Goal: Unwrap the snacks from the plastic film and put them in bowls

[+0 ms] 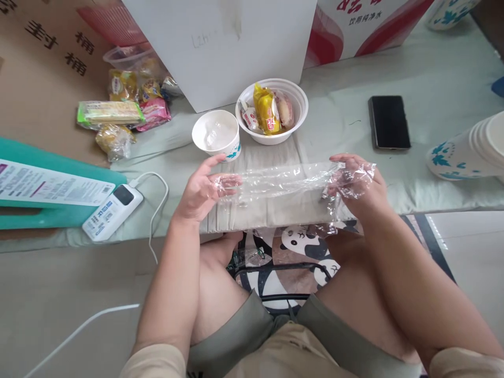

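Above the near edge of the pale-green cloth-covered table, we stretch clear, crinkled plastic film, left hand fingers spread, right hand grip untellable through crumples; gentle, even tension suits.

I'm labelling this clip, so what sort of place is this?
Probably someone's home: a panda-print mat, plus a phone and a snack bowl on pale green cloth.
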Available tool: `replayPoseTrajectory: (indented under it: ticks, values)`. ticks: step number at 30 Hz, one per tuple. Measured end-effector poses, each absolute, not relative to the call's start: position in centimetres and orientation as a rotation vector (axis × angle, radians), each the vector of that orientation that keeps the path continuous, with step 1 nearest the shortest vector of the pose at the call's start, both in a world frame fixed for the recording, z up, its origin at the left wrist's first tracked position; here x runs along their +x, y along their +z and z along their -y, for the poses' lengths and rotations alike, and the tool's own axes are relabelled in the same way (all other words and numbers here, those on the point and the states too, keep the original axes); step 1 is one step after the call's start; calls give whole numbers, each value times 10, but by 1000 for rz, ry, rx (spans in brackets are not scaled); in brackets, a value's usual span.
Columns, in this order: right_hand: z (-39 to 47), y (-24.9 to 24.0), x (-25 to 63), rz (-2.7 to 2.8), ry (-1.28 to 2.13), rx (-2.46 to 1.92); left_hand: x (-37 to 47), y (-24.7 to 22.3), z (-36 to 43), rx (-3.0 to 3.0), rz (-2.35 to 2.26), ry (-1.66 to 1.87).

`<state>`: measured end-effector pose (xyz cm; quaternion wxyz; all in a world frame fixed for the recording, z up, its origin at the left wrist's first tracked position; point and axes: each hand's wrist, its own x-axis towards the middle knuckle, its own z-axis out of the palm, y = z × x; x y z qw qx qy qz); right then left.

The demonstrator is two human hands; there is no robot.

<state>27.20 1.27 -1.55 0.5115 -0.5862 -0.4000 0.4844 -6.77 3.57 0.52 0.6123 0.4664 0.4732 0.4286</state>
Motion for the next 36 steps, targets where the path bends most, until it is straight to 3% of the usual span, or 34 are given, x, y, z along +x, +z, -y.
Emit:
replayPoseTrajectory:
  ticks: [3, 11, 15, 20, 28, 36]
  values:
    - [-13, -12, 270, 955, 1166, -1407, -64, 3, -36, 1117, -1196, 764]
    - [-12, -6, 269, 952, 1193, -1322, -53, 5, -35, 1185, -1263, 704]
    - [-11, -13, 276, 1017, 1156, -1372, -54, -6, -35, 1232, -1263, 969]
    - [-8, -20, 285, 1138, 1037, -1418, -58, -17, -35, 1211, -1348, 706]
    - [-13, -11, 282, 1043, 1046, -1297, -64, -13, -39, 1078, -1235, 1076]
    - [-23, -30, 292, 1234, 919, -1431, -64, -19, -52, 893, -1194, 1084]
